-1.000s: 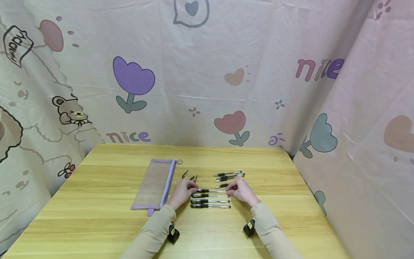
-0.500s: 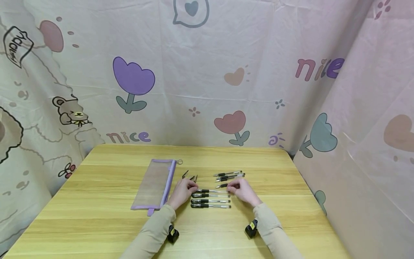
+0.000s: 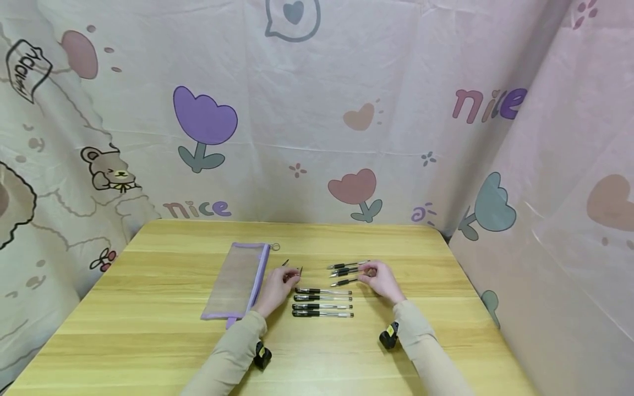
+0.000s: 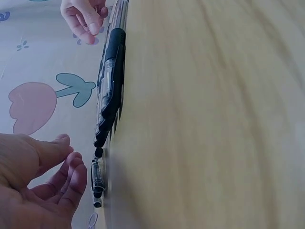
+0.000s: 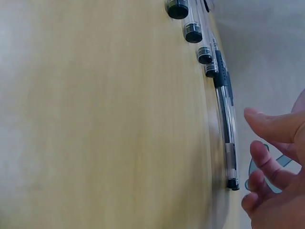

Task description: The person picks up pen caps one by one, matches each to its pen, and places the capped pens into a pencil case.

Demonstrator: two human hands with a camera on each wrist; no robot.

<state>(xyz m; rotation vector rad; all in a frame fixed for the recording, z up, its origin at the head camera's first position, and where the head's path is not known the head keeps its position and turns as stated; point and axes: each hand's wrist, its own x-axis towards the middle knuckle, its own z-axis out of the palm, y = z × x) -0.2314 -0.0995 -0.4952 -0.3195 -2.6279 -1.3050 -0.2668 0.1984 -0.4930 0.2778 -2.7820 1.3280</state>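
Four-side rows aside, several capped black gel pens [image 3: 322, 306] lie parallel in front of me, caps to the left. Behind them to the right are several uncapped gel pens [image 3: 342, 272], tips pointing left. My right hand [image 3: 381, 279] hovers at their right ends; in the right wrist view its thumb and fingers are apart with nothing between them. My left hand [image 3: 274, 290] is over the loose pen caps [image 3: 300, 271], partly hiding them. The left wrist view shows its relaxed fingers [image 4: 72, 183] beside a cap [image 4: 97, 175], gripping nothing.
A mesh zip pouch [image 3: 233, 283] with purple edging lies flat left of my left hand, its pull ring at the far corner. The wooden table [image 3: 124, 308] ends at a patterned cloth backdrop [image 3: 297, 137].
Both hands have let go of the nearest pen's ends, leaving it capped in the row. The left hand moved up toward the caps, the right hand up and right toward the uncapped pens.
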